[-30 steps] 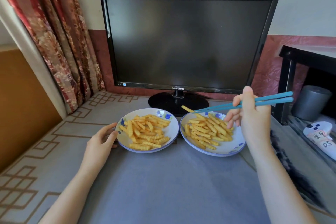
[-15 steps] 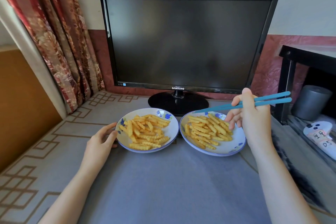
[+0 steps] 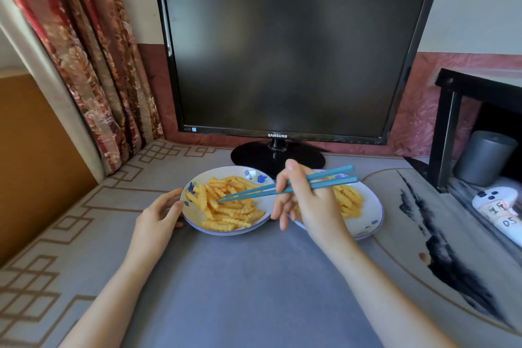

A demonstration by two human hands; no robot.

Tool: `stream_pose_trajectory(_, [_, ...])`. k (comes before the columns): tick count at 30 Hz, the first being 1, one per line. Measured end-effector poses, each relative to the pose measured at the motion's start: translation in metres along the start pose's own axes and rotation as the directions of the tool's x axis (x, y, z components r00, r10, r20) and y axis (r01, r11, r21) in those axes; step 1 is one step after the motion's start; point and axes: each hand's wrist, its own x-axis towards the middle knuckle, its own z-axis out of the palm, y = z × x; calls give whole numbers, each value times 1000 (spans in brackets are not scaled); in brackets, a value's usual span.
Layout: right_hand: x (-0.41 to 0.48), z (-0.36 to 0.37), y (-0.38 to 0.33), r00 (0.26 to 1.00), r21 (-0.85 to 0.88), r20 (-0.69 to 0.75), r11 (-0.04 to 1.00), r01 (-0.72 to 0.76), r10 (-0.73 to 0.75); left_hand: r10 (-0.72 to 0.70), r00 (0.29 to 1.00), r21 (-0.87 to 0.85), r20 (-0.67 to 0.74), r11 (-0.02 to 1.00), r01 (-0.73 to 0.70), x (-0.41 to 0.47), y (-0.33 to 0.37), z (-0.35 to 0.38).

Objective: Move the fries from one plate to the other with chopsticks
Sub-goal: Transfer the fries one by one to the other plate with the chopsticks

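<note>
- The left plate (image 3: 194, 216) carries a pile of fries (image 3: 230, 207); the right plate (image 3: 367, 216) carries more.
- The left hand (image 3: 158, 217) touches the left plate's rim with relaxed fingers.
- The right hand (image 3: 308, 206) grips the blue chopsticks (image 3: 254, 193). Their tips are almost together in the left pile, but it cannot be told whether they pinch a fry.
- A single crinkle fry is probably light, a little stiff and easy to break. Its ridges should resist slipping, so it is best taken across its middle.
</note>
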Motion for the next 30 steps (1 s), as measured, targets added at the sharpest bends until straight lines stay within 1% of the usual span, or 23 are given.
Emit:
stream_pose_trajectory(7, [2, 15, 8, 999, 2, 43, 1000, -9, 9, -2, 1000, 4, 1, 1000, 2, 1, 1, 0])
stream_pose_trajectory(14, [1, 18, 7, 1000, -26, -11, 1000, -2, 1, -2, 1000, 4, 6, 1000, 2, 1, -1, -1])
stream_pose_trajectory(25, [-2, -6, -6, 985, -60, -168, 998, 35, -45, 16, 1000, -19, 16, 1000, -16, 0, -1, 0])
stream_pose_trajectory(27, [0, -16, -12, 970, -63, -237, 997, 41, -54, 15, 1000, -18, 15, 1000, -15, 1, -1, 0])
stream_pose_trajectory(30, [6, -41, -20, 929, -95, -362, 995, 44, -75, 11, 1000, -12, 9, 1000, -11, 1, -1, 0])
